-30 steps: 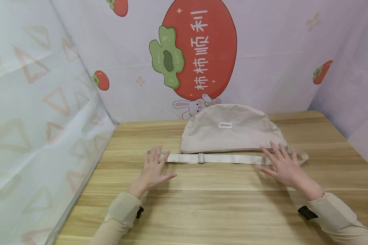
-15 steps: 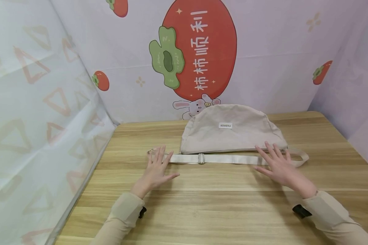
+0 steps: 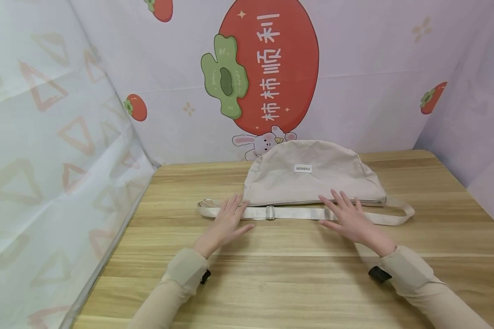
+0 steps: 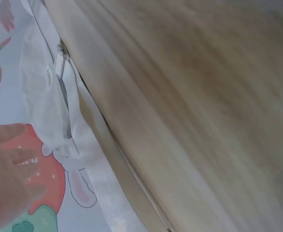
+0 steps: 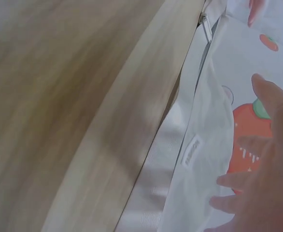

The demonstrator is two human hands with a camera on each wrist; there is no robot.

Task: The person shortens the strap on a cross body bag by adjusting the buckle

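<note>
A beige half-round fabric bag point(image 3: 313, 183) with a small FASHION label point(image 3: 303, 168) lies on the table, its straight zip edge toward me. Along that edge runs its pale strap point(image 3: 296, 213), with a metal slide buckle point(image 3: 270, 212) left of the middle. My left hand point(image 3: 224, 226) is over the strap near the bag's left corner, fingers spread. Over the strap's right half is my right hand point(image 3: 350, 221), also spread, fingertips at the zip edge. Neither hand grips anything; in the wrist views the fingers of both hands point(image 4: 16, 164) point(image 5: 247, 179) look apart from the bag.
The wood-grain table point(image 3: 271, 283) meets a printed cloth wall point(image 3: 181, 132) at the back, with a large persimmon and a rabbit. A patterned white cloth point(image 3: 45, 183) hangs along the left edge. Another pale cloth point(image 3: 481, 114) is on the right.
Both hands have moved inward, the left one rightward and the right one leftward, closer together. The bag and strap lie where they were. More of the strap's left end now shows.
</note>
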